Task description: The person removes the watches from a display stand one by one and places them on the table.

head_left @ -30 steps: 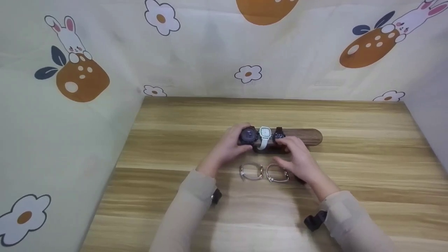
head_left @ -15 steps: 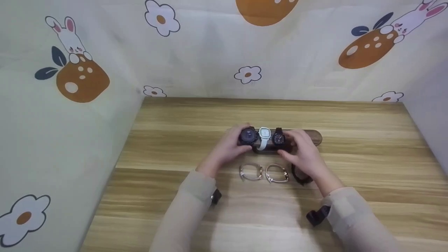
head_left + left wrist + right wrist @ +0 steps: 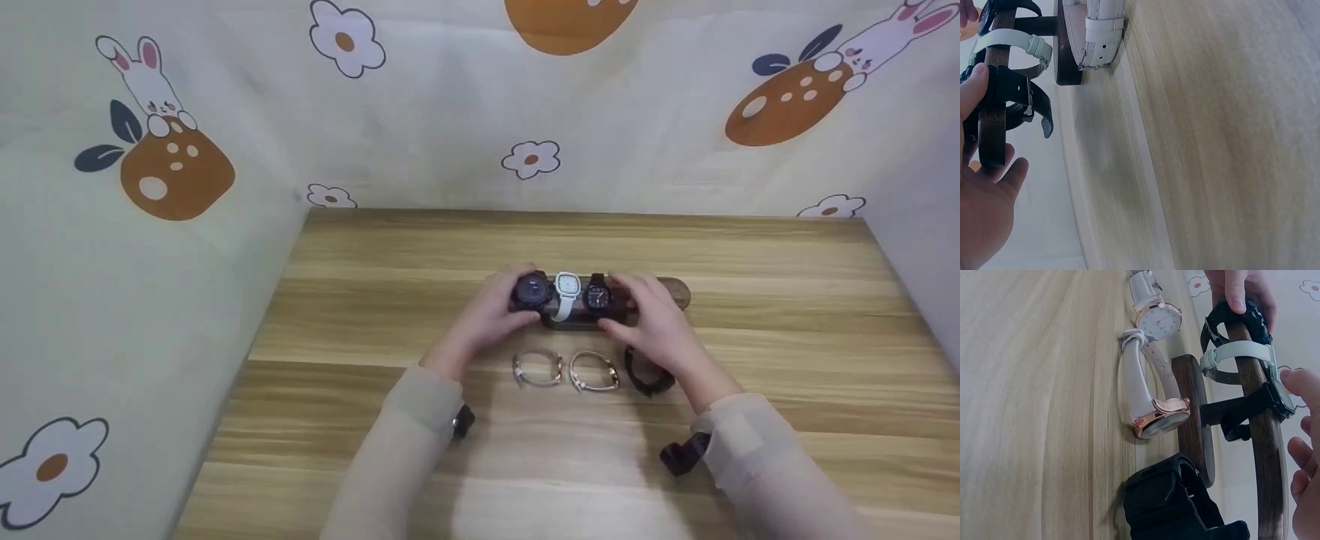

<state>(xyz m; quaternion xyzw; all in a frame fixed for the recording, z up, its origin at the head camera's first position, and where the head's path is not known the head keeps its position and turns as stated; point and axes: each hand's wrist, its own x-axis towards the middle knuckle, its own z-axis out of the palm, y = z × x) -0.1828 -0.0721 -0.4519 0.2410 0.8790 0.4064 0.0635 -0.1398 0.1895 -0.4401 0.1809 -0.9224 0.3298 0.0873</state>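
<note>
A dark wooden watch stand (image 3: 677, 293) holds three watches on its raised bar. My left hand (image 3: 496, 306) grips the chunky black watch (image 3: 532, 290) at the bar's left end, thumb on its strap in the left wrist view. Beside it sit a mint-green watch (image 3: 568, 285) and a smaller black watch (image 3: 598, 298). To the right of that one is my right hand (image 3: 660, 321), fingers spread around the bar and holding nothing. In the right wrist view, its fingertip is near the mint-green and smaller black watches; contact cannot be told.
In front of the stand, two pale-strapped watches with rose-gold cases, one left (image 3: 1159, 322) and one right (image 3: 1168, 423), stand on their sides. A black watch (image 3: 651, 385) lies to their right, below my right hand. Patterned cloth (image 3: 450, 112) walls the wooden table (image 3: 375, 330) behind and at the sides.
My right hand has drawn off the smaller black watch and shifted right, uncovering its face and the black watch on the table. The left hand has stayed in place.
</note>
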